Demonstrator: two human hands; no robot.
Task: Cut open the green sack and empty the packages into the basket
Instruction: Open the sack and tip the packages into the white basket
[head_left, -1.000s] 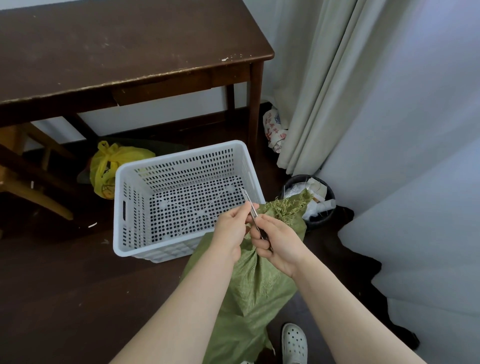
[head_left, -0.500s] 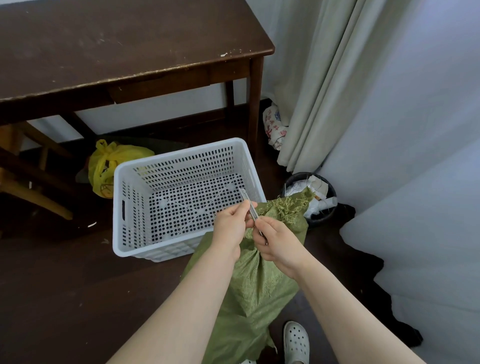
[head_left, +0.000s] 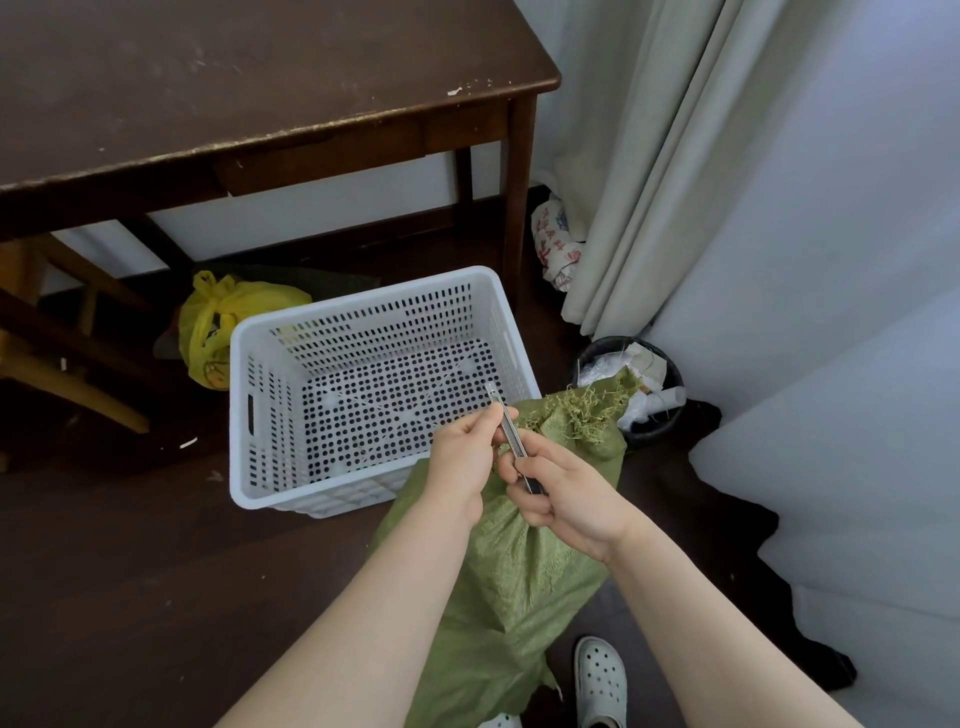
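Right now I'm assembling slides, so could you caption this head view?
Left hand and right hand grip a utility knife above the bunched green sack, beside the empty white basket.

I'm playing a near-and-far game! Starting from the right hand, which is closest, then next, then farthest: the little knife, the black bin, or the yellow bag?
1. Little knife: held in the right hand itself.
2. Black bin: just beyond it, on the right.
3. Yellow bag: far left, past the basket.
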